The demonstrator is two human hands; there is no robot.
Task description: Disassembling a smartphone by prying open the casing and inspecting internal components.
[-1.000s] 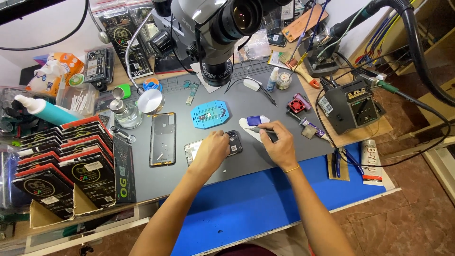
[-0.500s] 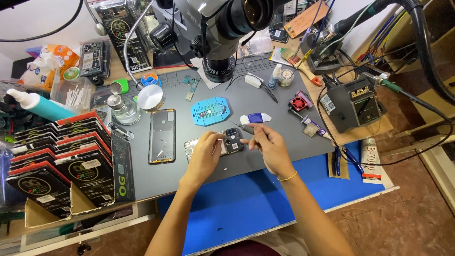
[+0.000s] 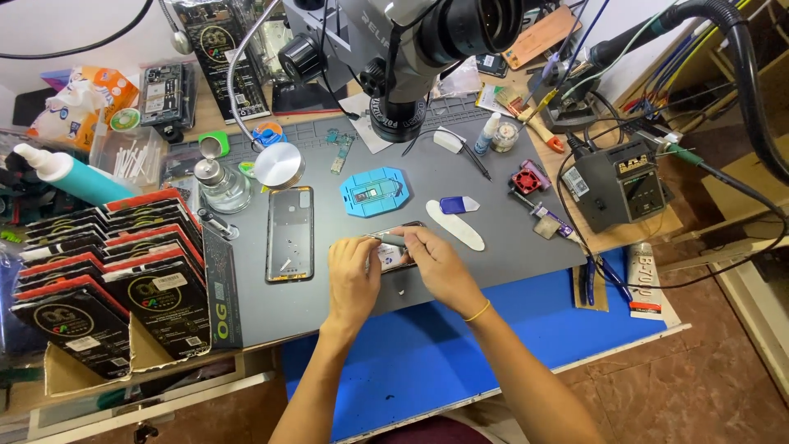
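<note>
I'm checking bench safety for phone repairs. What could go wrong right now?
The right hand works a thin tool into the phone that the left hand steadies; a slip could gouge it. A small loose bit on the grey mat might get lost.

Matt grey rubbery work mat (image 3: 493, 263)

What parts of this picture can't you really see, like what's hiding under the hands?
- Head view: most of the phone is covered by the left hand and right hand.
- The tip of the thin tool is too small to tell where it touches.
- The microscope blocks the desk behind it and is cut off by the top edge.
- The contents of the small bottle are too small to make out.
</note>
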